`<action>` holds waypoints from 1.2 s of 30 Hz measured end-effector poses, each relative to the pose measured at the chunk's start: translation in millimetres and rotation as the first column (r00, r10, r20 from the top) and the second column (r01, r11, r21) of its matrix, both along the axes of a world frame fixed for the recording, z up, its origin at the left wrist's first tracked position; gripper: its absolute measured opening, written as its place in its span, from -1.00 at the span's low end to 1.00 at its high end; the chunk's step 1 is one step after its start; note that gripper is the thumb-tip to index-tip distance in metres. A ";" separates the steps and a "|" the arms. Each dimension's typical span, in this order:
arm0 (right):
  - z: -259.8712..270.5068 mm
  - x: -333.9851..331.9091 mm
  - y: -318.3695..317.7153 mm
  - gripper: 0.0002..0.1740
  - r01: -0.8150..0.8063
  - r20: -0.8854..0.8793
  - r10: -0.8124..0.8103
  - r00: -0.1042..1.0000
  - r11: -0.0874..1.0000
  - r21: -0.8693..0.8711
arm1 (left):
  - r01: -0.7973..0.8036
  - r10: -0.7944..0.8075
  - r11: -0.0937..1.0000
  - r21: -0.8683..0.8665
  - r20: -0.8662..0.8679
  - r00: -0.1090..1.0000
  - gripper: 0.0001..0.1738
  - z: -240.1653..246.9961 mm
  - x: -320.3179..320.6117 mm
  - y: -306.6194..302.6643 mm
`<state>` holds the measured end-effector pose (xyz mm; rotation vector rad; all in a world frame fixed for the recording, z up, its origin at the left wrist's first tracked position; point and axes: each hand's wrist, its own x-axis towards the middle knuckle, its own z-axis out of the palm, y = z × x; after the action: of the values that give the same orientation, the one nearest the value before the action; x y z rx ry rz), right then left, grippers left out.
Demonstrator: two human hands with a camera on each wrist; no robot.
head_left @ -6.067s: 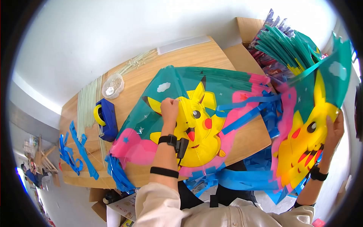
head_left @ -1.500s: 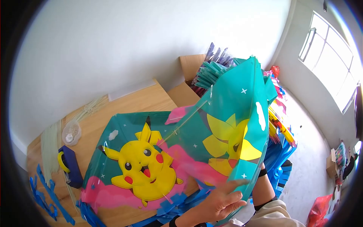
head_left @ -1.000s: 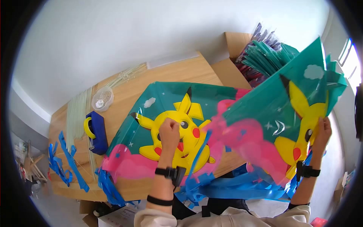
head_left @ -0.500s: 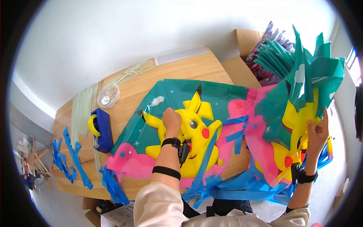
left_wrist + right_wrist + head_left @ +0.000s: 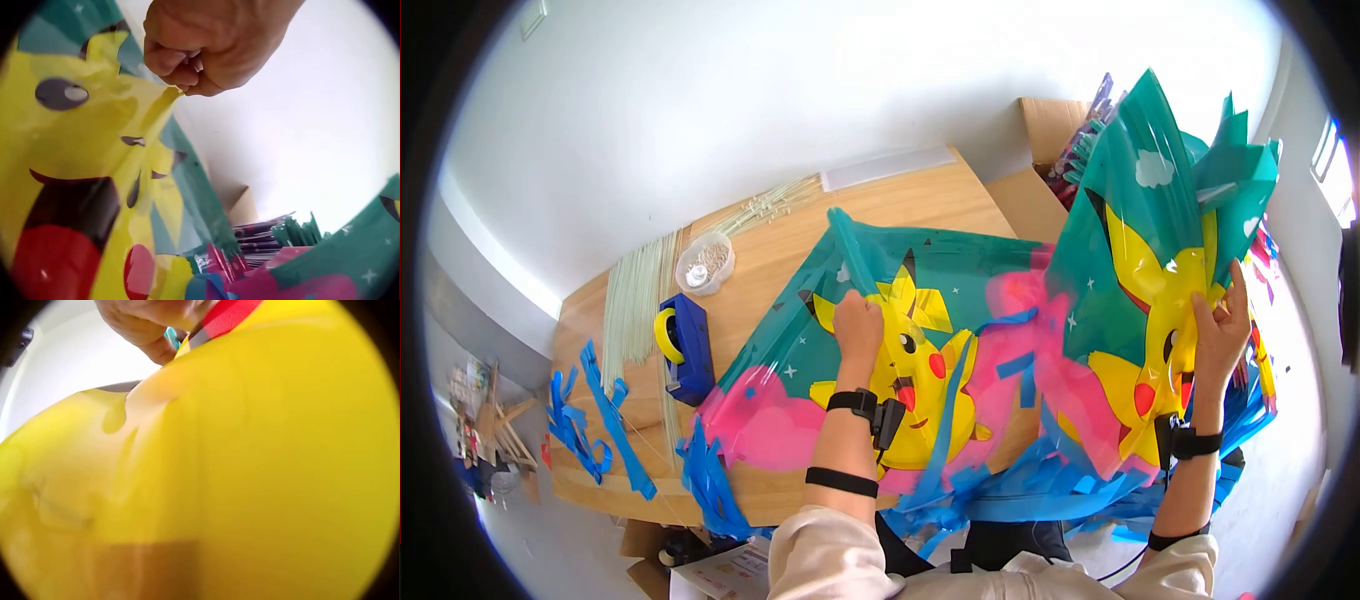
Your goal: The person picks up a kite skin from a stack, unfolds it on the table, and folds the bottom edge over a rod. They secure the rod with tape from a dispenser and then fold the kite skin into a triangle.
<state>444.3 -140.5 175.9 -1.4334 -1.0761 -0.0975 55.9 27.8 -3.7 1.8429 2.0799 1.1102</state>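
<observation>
A thin green, pink and yellow printed sheet (image 5: 770, 420) lies over the wooden table, its middle lifted into a fold. My left hand (image 5: 858, 330) pinches the sheet at the yellow figure; in the left wrist view, the fingertips of the left hand (image 5: 212, 50) pull up a peak of film (image 5: 150, 106). At the right, my right hand (image 5: 1224, 335) grips a second, bunched printed sheet (image 5: 1115, 300) by its yellow part, thumb and a finger upright. The right wrist view shows yellow film (image 5: 250, 456) below the right hand (image 5: 147, 325). Blue strips (image 5: 1050, 490) hang along the front edge.
A blue tape dispenser (image 5: 690, 350), a clear bowl (image 5: 705, 262) of small pieces and thin pale sticks (image 5: 635, 300) stand or lie on the table's left. Cut blue strips (image 5: 622, 440) lie at its front left. Behind the right sheet stands a cardboard box (image 5: 1050, 130) of folded sheets.
The right-hand sheet has shifted left and now covers much of the boxed bundles. Around my left hand the film is lifted into a fold, where it lay flatter before.
</observation>
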 end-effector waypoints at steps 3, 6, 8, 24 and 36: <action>3.8 -5.7 -4.0 -0.33 0.099 0.039 -0.095 0.995 0.989 -0.113 | 0.049 -0.081 0.992 0.119 0.280 0.957 -0.84 21.6 -9.6 -26.9; 2.1 -16.2 0.4 -0.44 0.345 0.408 -0.245 0.880 0.919 -0.192 | 0.135 -0.160 0.986 0.102 0.308 0.938 -0.83 19.3 -22.6 -37.8; -3.6 -17.3 6.6 -0.45 0.360 0.478 -0.270 0.836 0.927 -0.107 | 0.097 -0.145 0.986 0.132 0.426 0.893 -0.84 50.0 -16.1 -60.2; -16.1 -86.8 21.7 -0.58 0.250 0.768 -0.103 0.632 0.965 -0.075 | 0.519 -0.641 0.747 0.417 0.659 0.394 -0.85 153.6 145.8 -202.1; 2.4 -36.8 18.3 -0.71 0.034 0.709 0.078 0.701 0.989 -0.143 | 0.348 -0.242 0.928 0.134 0.926 0.291 -0.79 71.5 128.3 -145.1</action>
<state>407.5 -122.2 178.3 -1.5490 -1.7700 -0.6195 184.2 -117.3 67.8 0.9638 0.9898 1.4177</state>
